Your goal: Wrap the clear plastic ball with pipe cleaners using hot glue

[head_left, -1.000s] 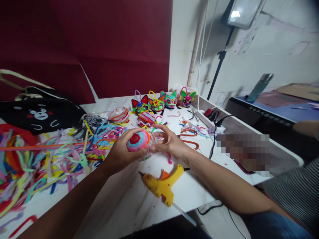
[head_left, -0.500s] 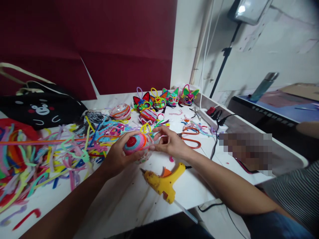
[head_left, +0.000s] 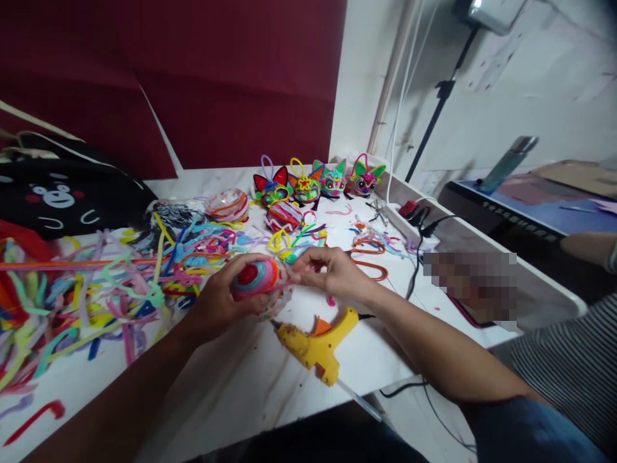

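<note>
My left hand point(head_left: 216, 297) wraps around a clear ball point(head_left: 254, 278), partly covered by coiled pipe cleaners in red, blue, pink and orange. At the ball's right side, my right hand point(head_left: 330, 273) is closed in a pinch on what looks like the end of a pink pipe cleaner point(head_left: 288, 278); the fingers partly hide it. Just below both hands a yellow hot glue gun point(head_left: 315, 341) lies on its side, nozzle toward the ball. Behind my right hand are orange-handled scissors point(head_left: 371, 273), their blades hidden.
Loose pipe cleaners point(head_left: 116, 289) cover the table's left side, before a black bag point(head_left: 62, 193). Several finished animal-face ornaments point(head_left: 332, 180) stand at the back beside wrapped balls point(head_left: 284, 217). A power strip point(head_left: 409, 225) with cords lies right. Another person's striped clothing point(head_left: 569, 360) shows at right.
The view has shifted slightly. My right fingers have drawn closer together beside the ball, while my left hand keeps its hold on it.
</note>
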A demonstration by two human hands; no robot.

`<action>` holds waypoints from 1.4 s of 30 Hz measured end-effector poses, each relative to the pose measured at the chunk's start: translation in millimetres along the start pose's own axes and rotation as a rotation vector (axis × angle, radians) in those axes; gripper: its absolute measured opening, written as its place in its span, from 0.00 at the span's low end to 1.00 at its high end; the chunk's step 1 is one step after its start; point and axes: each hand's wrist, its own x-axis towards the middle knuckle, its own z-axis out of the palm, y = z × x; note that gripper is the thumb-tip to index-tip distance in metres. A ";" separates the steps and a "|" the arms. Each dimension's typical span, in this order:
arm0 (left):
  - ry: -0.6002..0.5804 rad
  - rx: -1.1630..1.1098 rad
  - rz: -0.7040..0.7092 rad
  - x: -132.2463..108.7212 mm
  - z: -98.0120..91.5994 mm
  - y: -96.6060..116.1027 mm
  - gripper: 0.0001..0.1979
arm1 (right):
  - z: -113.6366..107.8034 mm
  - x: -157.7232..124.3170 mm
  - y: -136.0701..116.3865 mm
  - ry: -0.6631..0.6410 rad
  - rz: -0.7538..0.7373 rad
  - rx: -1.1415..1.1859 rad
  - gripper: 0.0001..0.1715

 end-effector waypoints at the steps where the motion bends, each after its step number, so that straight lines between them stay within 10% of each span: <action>1: 0.020 -0.012 -0.042 0.9 -1.7 -1.0 0.30 | -6.2 0.6 -2.7 0.011 -0.009 -0.020 0.15; 5: 0.109 -0.074 -0.152 4.0 -8.0 -7.9 0.32 | -34.0 -10.0 -23.7 -0.024 -0.069 -0.141 0.03; 9: 0.186 -0.138 -0.191 4.3 -11.5 -11.7 0.34 | -37.4 -45.2 -40.4 -0.552 -0.193 -0.528 0.20; 12: 0.228 -0.175 -0.195 4.5 -11.0 -10.8 0.34 | -22.7 -71.9 -35.7 -0.683 -0.182 -0.748 0.31; 25: 0.284 -0.189 -0.190 3.2 -7.2 -10.2 0.31 | 3.6 -86.6 -12.1 -0.565 -0.274 -1.004 0.14; 42: 0.175 -0.360 -0.105 -5.8 5.5 -16.2 0.31 | -20.8 -57.2 -6.8 -0.041 -0.364 -0.433 0.08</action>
